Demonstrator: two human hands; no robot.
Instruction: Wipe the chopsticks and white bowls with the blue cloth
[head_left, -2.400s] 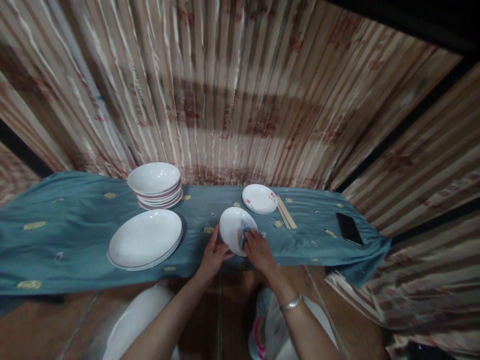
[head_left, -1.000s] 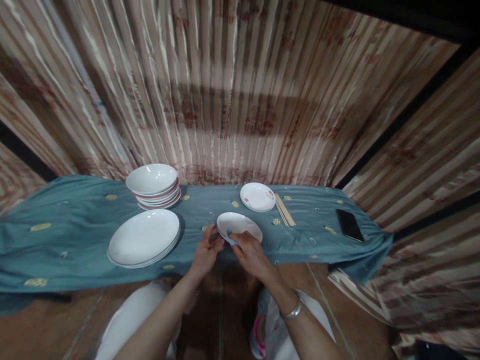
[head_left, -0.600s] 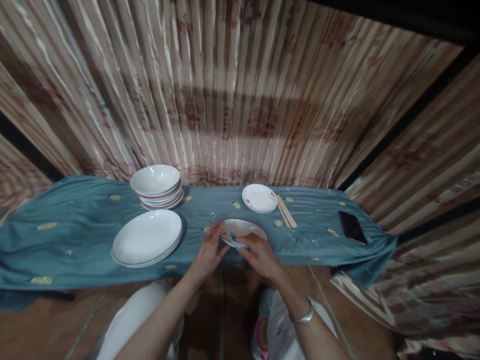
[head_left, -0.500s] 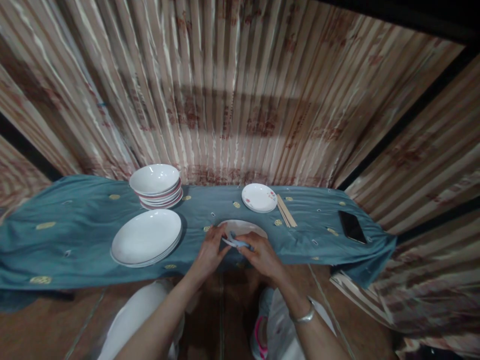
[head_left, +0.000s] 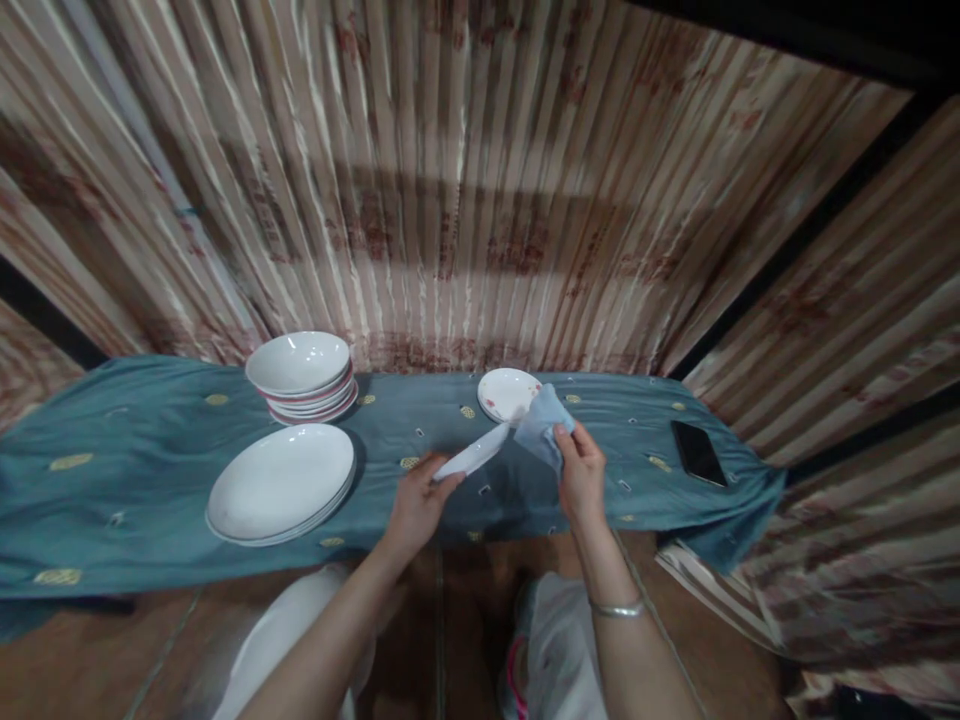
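Note:
My left hand (head_left: pixel 418 503) grips the near left edge of a white plate (head_left: pixel 474 455), which is tilted almost edge-on above the cloth. A pale blue cleaning cloth (head_left: pixel 546 425) hangs pinched between the thumb and fingers of my right hand (head_left: pixel 581 468), just right of the plate's far end. Right behind them, small white plates with a red flower pattern (head_left: pixel 504 390) lie stacked on the table, partly covered by the blue cloth. The chopsticks that lay beside that stack are hidden behind the cloth and my right hand.
A teal tablecloth (head_left: pixel 420 400) with yellow pineapples covers the long narrow table. On the left stand a stack of bowls (head_left: pixel 300 365) and, nearer, large oval plates (head_left: pixel 285 480). A black phone (head_left: pixel 697 452) lies at the right. Pleated curtains (head_left: pixel 450 200) hang right behind the table.
The plate has swung from nearly flat to steeply tilted in my left hand. My right hand has moved off it, up and to the right, with the blue cloth now spread out.

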